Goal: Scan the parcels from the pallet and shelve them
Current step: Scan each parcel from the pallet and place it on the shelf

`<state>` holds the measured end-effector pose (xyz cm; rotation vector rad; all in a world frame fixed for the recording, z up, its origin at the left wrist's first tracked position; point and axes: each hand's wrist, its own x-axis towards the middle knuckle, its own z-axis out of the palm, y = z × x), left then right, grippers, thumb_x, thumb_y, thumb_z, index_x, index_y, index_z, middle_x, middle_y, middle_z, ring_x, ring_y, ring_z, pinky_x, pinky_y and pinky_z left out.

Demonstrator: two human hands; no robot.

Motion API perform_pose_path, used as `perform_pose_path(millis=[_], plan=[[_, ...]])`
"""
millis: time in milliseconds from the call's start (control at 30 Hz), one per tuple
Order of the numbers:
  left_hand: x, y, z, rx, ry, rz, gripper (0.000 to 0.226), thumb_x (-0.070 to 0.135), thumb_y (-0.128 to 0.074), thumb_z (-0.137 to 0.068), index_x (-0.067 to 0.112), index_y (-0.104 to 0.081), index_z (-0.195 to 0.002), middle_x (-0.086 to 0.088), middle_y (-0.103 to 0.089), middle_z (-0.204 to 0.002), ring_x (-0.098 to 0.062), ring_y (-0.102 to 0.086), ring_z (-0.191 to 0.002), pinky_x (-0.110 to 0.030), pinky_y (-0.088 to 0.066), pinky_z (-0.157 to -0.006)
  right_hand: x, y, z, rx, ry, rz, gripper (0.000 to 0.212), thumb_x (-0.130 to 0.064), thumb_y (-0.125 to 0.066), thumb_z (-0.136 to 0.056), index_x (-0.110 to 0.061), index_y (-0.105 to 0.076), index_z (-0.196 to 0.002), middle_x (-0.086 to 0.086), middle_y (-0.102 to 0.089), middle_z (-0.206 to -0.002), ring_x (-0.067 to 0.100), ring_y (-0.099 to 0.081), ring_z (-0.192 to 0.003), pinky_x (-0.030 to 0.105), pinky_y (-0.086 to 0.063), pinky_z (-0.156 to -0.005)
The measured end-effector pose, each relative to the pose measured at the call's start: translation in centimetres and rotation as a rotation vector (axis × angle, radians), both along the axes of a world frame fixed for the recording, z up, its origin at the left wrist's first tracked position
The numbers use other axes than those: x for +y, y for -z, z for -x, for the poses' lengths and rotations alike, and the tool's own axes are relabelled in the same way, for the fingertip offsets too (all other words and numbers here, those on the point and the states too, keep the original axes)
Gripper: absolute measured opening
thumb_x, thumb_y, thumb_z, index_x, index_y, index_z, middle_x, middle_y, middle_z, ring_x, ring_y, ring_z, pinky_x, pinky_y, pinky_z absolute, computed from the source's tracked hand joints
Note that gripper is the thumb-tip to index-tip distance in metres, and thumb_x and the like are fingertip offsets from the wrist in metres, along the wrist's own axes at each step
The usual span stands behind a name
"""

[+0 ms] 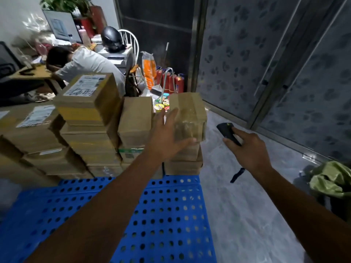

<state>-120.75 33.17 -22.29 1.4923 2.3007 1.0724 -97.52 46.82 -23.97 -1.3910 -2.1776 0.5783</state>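
Brown cardboard parcels are stacked on a blue perforated pallet (171, 209). At the stack's right end, a taped parcel (190, 112) sits on top, tilted. My left hand (167, 135) is spread open against its near left side, fingers straight and thumb under its lower edge. My right hand (248, 149) hovers over the floor to the right and grips a black handheld scanner (227, 132), whose wrist strap hangs below. Another parcel with a white label (85, 92) tops the taller stack on the left.
A person in a white shirt (89, 63) leans over a desk behind the stacks. Red fire extinguishers (171, 80) and an orange bag stand by the back wall. Patterned glass doors (266, 63) line the right. A green bag (332, 179) lies on the floor at right.
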Motion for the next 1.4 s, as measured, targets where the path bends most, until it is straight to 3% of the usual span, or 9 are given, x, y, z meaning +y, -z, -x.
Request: perform_pose_path(millis=[100, 233, 333, 533, 733, 867, 1067, 1233, 1400], plan=[[3.0, 1.4, 0.8, -0.073, -0.046, 0.031, 0.116, 0.065, -0.084, -0.067, 0.038, -0.02, -0.16, -0.01, -0.009, -0.169, -0.025, -0.006, -0.157, -0.042, -0.023, -0.12, 3.5, 1.1, 1.9, -0.012, -0.053, 0.019, 0.065, -0.063, -0.061, -0.088, -0.034, -0.051, -0.145, 0.014, -0.065, -0.121, 0.032, -0.063, -0.108, 0.043, -0.055, -0.092], [4.5, 3.7, 0.8, -0.146, -0.056, -0.067, 0.102, 0.052, -0.088, -0.072, 0.035, -0.034, -0.157, -0.001, -0.042, -0.157, -0.016, -0.041, -0.141, -0.03, -0.039, -0.11, 5.3, 2.3, 3.9, 0.006, -0.142, 0.071, 0.064, -0.061, -0.063, -0.087, -0.034, -0.053, -0.144, 0.013, -0.066, -0.119, 0.032, -0.065, -0.104, 0.044, -0.056, -0.089], [4.0, 4.1, -0.1, -0.151, -0.103, -0.187, 0.085, 0.041, -0.086, -0.079, 0.029, -0.045, -0.153, 0.002, -0.052, -0.149, -0.009, -0.049, -0.134, -0.027, -0.044, -0.11, 4.3, 2.7, 3.2, 0.063, -0.153, 0.05, 0.062, -0.057, -0.064, -0.088, -0.031, -0.054, -0.143, 0.014, -0.064, -0.12, 0.031, -0.061, -0.111, 0.045, -0.053, -0.094], [-4.0, 4.9, -6.4, -0.061, -0.074, -0.329, 0.074, 0.044, -0.079, -0.087, 0.043, -0.041, -0.151, 0.007, -0.041, -0.155, -0.002, -0.04, -0.141, -0.01, -0.038, -0.108, -4.1, 3.3, -3.5, 0.151, -0.145, -0.041, 0.056, -0.049, -0.068, -0.088, -0.03, -0.058, -0.139, 0.01, -0.059, -0.101, 0.026, -0.058, -0.093, 0.044, -0.052, -0.085], [-16.7, 12.9, -14.2, -0.039, -0.185, -0.208, 0.073, 0.052, -0.071, -0.086, 0.042, -0.04, -0.151, 0.004, -0.037, -0.153, 0.0, -0.036, -0.136, -0.001, -0.032, -0.103, -16.3, 9.3, -10.7, 0.093, -0.178, 0.07, 0.059, -0.044, -0.07, -0.086, -0.026, -0.058, -0.14, 0.006, -0.059, -0.099, 0.019, -0.057, -0.088, 0.02, -0.04, -0.074], [-23.0, 20.2, -16.8, -0.127, -0.228, 0.038, 0.074, 0.039, -0.079, -0.087, 0.029, -0.044, -0.152, -0.009, -0.04, -0.154, -0.021, -0.041, -0.137, -0.033, -0.044, -0.104, -22.0, 16.0, -12.3, -0.093, -0.209, 0.332, 0.059, -0.042, -0.07, -0.09, -0.027, -0.053, -0.144, 0.014, -0.058, -0.107, 0.033, -0.058, -0.097, 0.041, -0.05, -0.083], [-26.3, 24.2, -16.9, -0.171, -0.202, 0.141, 0.078, 0.044, -0.081, -0.084, 0.03, -0.044, -0.151, -0.005, -0.034, -0.158, -0.017, -0.039, -0.14, -0.046, -0.049, -0.107, -25.1, 20.7, -12.8, -0.174, -0.213, 0.413, 0.061, -0.047, -0.068, -0.09, -0.028, -0.052, -0.145, 0.016, -0.058, -0.102, 0.037, -0.059, -0.093, 0.045, -0.053, -0.078], [-23.9, 22.6, -17.5, 0.296, -0.082, 0.233, 0.105, 0.08, -0.069, -0.067, 0.022, -0.038, -0.149, -0.012, -0.009, -0.17, -0.044, 0.0, -0.155, -0.063, -0.002, -0.121, -24.8, 20.8, -13.2, -0.174, -0.174, 0.411, 0.062, -0.051, -0.068, -0.088, -0.032, -0.052, -0.144, 0.015, -0.058, -0.106, 0.036, -0.058, -0.097, 0.047, -0.053, -0.084], [-20.1, 22.1, -18.0, 0.451, 0.053, 0.502, 0.114, 0.076, -0.068, -0.074, 0.037, -0.007, -0.163, -0.01, 0.002, -0.171, -0.048, -0.003, -0.153, -0.069, -0.01, -0.119, -24.2, 20.6, -13.3, -0.103, -0.127, 0.449, 0.061, -0.049, -0.07, -0.087, -0.031, -0.055, -0.143, 0.015, -0.062, -0.101, 0.035, -0.062, -0.094, 0.044, -0.055, -0.081]])
